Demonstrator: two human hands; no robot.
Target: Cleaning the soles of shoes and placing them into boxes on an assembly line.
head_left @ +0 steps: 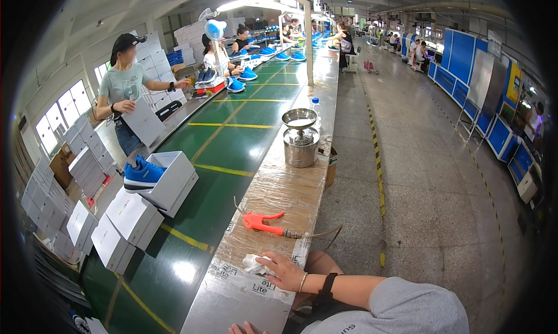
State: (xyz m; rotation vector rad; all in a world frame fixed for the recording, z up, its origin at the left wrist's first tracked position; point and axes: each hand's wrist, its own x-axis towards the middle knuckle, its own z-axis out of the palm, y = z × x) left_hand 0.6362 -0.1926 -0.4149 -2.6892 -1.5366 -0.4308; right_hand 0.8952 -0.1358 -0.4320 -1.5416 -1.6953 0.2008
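Observation:
My right hand (285, 271) rests on the film-wrapped ledge beside the conveyor, its fingers over a crumpled white cloth (256, 264). A bracelet and a black band circle that wrist. Low in the view, only the fingers of my left hand (247, 329) show; they lie stretched on the bare metal of the ledge (232, 302), holding nothing visible. Just beyond my right hand lies an orange-red air blow gun (261, 222) with its hose trailing off to the right. Farther along the ledge stands a metal pot (301, 152) with a steel bowl-shaped dish (299, 119) above it.
On the green conveyor (232, 145), an open white box (177, 186) has a blue sneaker (143, 176) at its edge. Closed white shoeboxes (135, 218) sit nearer. Across the belt a person (129, 87) holds a white panel. A clear bottle (315, 110) stands behind the pot.

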